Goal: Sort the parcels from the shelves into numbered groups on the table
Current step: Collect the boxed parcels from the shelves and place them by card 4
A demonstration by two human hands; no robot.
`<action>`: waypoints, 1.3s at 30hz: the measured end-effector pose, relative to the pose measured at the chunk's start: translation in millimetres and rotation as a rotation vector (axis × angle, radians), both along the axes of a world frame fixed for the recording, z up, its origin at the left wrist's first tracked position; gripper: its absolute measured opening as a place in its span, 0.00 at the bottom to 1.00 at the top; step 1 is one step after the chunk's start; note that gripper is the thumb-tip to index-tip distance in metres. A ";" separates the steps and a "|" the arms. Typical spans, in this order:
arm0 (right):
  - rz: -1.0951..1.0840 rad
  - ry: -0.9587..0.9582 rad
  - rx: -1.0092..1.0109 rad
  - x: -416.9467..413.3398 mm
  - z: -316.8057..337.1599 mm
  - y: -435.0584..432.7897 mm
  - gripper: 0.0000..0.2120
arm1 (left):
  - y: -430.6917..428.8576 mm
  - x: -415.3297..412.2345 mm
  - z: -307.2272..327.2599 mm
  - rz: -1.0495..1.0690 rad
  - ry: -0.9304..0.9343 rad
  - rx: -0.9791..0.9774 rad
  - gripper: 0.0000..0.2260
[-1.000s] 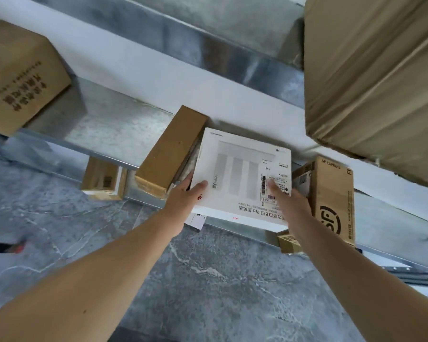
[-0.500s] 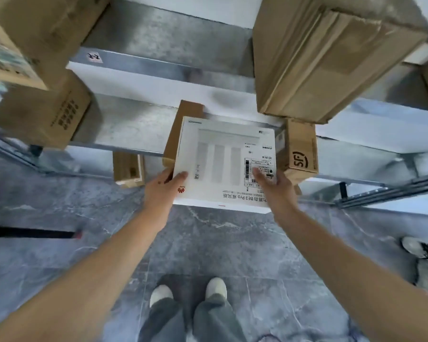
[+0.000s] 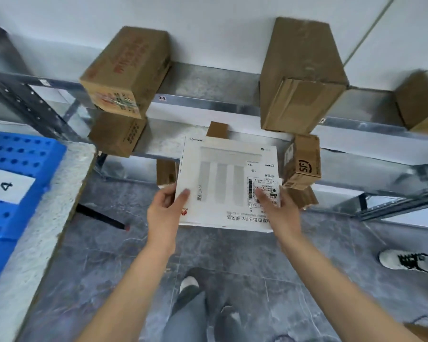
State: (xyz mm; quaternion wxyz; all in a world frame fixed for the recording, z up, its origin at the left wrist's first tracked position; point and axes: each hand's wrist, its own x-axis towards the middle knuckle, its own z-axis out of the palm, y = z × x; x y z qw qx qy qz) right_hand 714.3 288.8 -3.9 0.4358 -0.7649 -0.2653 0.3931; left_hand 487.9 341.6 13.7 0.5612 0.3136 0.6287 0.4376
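Pulled back from the middle shelf since a second ago, the white parcel (image 3: 226,183) is now held in the air before the shelves (image 3: 208,101), above the grey floor (image 3: 104,255). At far left, a blue perforated tray (image 3: 22,151) with a paper marked 4 lies on the table (image 3: 50,218). The left hand (image 3: 164,214) grips the parcel's left edge, thumb on top. The right hand (image 3: 283,213) grips its right edge, thumb on the shipping label (image 3: 266,191). Just right, a small brown SF carton (image 3: 303,164) sits on the shelf.

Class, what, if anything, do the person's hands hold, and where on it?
A flat white box: left hand grips its near left edge, right hand its near right corner.
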 end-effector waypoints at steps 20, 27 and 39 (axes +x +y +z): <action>0.500 -0.036 0.329 -99.7 162.2 19.4 0.17 | -86.3 -102.0 145.1 0.363 -0.002 0.249 0.14; 0.679 -0.028 0.363 -196.5 183.8 67.7 0.20 | -76.4 -189.0 162.9 0.480 -0.089 0.314 0.20; 0.865 -0.058 0.392 -361.6 211.0 130.3 0.21 | -47.2 -339.2 164.3 0.621 -0.064 0.323 0.18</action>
